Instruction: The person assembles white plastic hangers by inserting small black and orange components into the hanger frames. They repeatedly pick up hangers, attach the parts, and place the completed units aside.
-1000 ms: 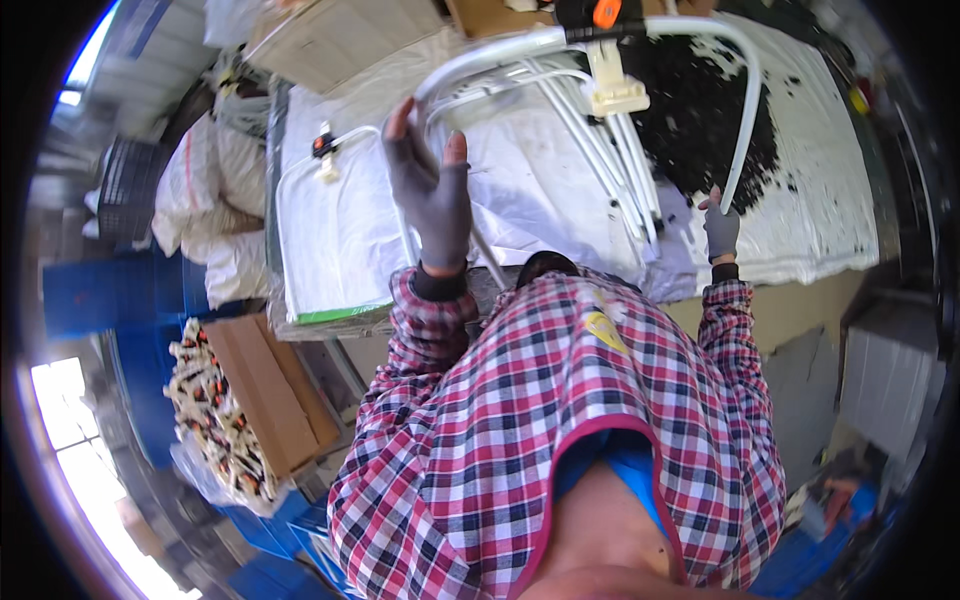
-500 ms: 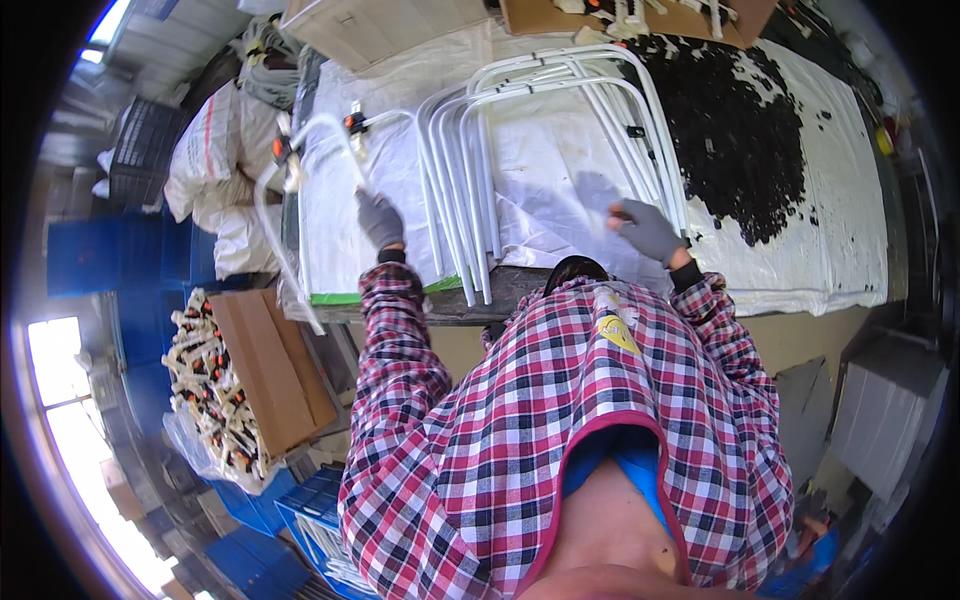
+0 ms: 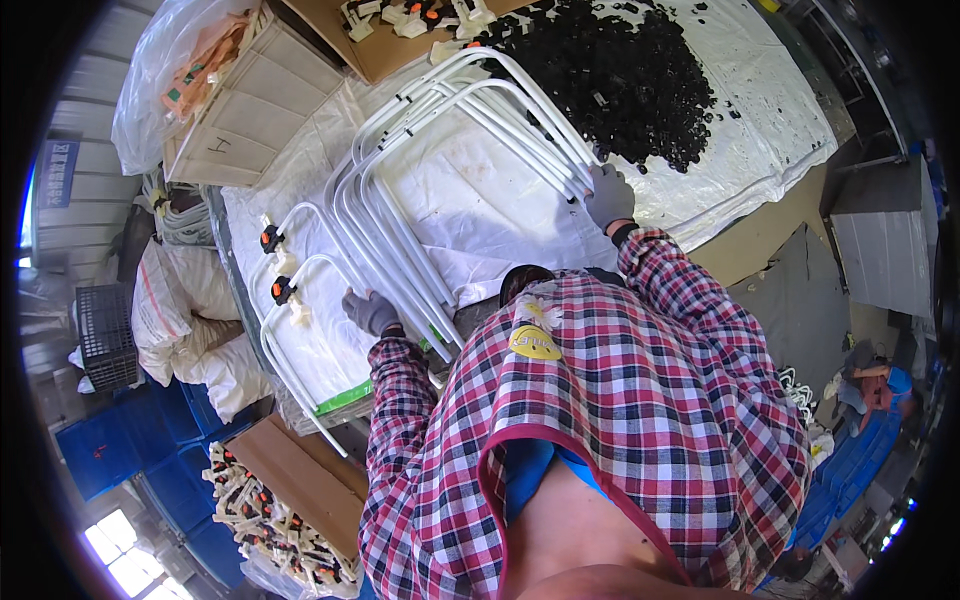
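A person in a checked shirt (image 3: 600, 370) bends over a worktable, gray-gloved hands set on either side of a stack of bent white tube frames (image 3: 390, 240) lying on a white sheet (image 3: 755, 110). The left hand (image 3: 370, 312) is just left of the stack, over the right-hand side of a single white frame (image 3: 300, 390); its fingers are slightly bent, but whether they grasp the tube cannot be told. The right hand (image 3: 608, 197) is at the stack's right-hand tube ends, fingers curled against them; whether the grip is closed cannot be made out.

The single frame lies left of the stack, bearing a black-and-orange fitting (image 3: 283, 290) with a cream part. A second frame (image 3: 305, 206), similarly fitted, lies just beyond it, also left of the stack. Beyond and to the right of the stack spreads a heap of small black pieces (image 3: 610, 85).

Beyond the stack stands a cardboard box (image 3: 330, 25) of cream and orange pieces; beyond it to the left, a beige crate (image 3: 255, 110). Well to the stack's left, white sacks (image 3: 165, 300) slump beside a dark plastic basket (image 3: 105, 325). Nearer than the stack and to its left, a brown carton (image 3: 295, 480) sits beside many cream, black and orange fittings (image 3: 265, 525).
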A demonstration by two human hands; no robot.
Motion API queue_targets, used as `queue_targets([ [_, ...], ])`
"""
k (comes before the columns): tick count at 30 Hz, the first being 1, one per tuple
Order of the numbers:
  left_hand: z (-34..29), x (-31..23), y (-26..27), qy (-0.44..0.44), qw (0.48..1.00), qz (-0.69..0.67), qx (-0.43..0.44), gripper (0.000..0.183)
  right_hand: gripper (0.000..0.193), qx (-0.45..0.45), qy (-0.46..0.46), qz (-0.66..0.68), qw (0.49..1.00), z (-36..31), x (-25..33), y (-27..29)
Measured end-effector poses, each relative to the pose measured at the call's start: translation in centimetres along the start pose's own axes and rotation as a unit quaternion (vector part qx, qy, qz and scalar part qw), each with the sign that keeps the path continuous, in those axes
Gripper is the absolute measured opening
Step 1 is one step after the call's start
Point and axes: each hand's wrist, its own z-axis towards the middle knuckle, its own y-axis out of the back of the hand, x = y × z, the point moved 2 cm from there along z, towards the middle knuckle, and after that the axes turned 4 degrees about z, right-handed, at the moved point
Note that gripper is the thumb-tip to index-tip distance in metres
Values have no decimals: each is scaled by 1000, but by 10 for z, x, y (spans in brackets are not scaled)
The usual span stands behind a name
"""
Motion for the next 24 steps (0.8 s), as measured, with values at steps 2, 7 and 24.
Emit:
queue_targets([
  [2,-6,-27,10,-86,993,-75,-33,37,54,-2,-18,-95,995,1,2,1],
  [7,-10,-58,31,-109,989,-102,6,35,41,18,-73,-37,996,8,-9,5],
  [24,75,-339,197,-544,789,-228,172,29,66,-213,-127,423,872,-15,-66,78],
])
